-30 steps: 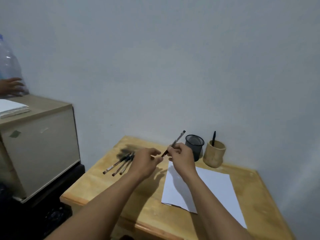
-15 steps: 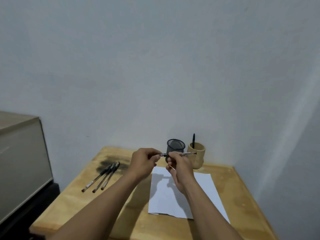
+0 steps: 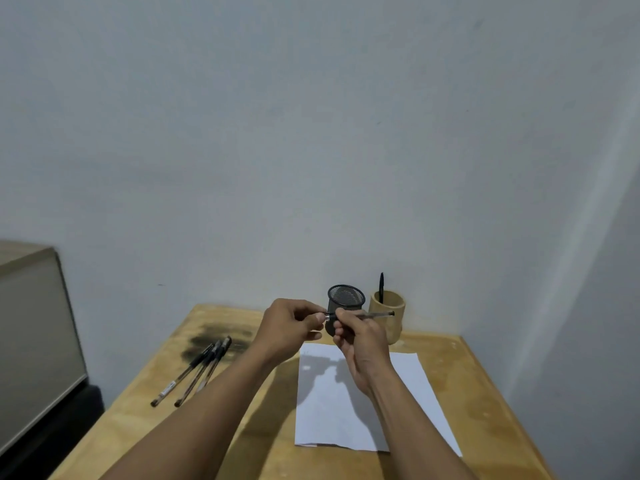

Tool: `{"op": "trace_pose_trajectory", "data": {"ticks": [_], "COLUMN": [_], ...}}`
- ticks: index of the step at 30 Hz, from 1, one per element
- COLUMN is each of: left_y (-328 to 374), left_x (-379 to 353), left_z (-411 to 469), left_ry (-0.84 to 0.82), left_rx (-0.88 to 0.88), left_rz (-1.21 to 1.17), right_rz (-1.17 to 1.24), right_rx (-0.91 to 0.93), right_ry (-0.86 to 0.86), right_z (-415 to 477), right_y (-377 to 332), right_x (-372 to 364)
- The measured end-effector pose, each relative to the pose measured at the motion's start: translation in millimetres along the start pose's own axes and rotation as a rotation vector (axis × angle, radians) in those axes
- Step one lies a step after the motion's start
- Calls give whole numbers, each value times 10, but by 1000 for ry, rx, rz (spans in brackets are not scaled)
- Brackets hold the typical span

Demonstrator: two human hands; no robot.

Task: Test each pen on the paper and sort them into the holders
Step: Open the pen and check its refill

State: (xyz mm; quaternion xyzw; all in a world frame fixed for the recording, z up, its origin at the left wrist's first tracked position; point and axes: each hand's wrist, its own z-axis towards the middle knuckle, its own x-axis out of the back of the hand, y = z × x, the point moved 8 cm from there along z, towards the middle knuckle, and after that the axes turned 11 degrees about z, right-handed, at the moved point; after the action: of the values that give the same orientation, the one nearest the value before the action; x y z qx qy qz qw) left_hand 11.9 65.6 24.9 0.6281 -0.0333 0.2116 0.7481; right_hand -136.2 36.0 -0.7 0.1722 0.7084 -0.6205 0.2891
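My right hand [image 3: 358, 336] grips a clear-barrelled pen [image 3: 375, 315] held level above the white paper [image 3: 408, 386]. My left hand [image 3: 289, 327] pinches the pen's left end, where its cap is; the cap itself is mostly hidden by my fingers. Behind my hands stands a black mesh holder [image 3: 346, 299], with nothing visible inside it. To its right a wooden holder [image 3: 389, 311] has one black pen [image 3: 381, 287] standing in it. Three pens [image 3: 197, 370] lie side by side on the table's left part.
The wooden table [image 3: 485, 393] sits in a corner of grey walls, with a dark smudge at its back left. A beige cabinet [image 3: 31, 341] stands to the left, lower down beside the table.
The pen has swung from tilted up to level in front of the mesh holder. My hands have drawn slightly apart at its left end. The view has shifted right.
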Motion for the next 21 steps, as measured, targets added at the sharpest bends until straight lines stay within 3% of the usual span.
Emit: {"op": "trace_pose_trajectory", "data": {"ticks": [9,13,17,21], "left_y": [-80,-211,-197,-291], "left_x": [59,41,39,62], "left_z": [47,65,78,129], "left_ry": [105,76,109,74], "left_rx": [-55,-20,-57,-9], "left_rz": [220,163,278,194], "right_rz": [-26,-38,24,-4], "right_rx": [-39,-50,-105,-75], "right_ry": [76,85,162,124], "right_z": [39,58,87,129], "right_y": [127,188,285,274], "right_x": [52,83,119,71]}}
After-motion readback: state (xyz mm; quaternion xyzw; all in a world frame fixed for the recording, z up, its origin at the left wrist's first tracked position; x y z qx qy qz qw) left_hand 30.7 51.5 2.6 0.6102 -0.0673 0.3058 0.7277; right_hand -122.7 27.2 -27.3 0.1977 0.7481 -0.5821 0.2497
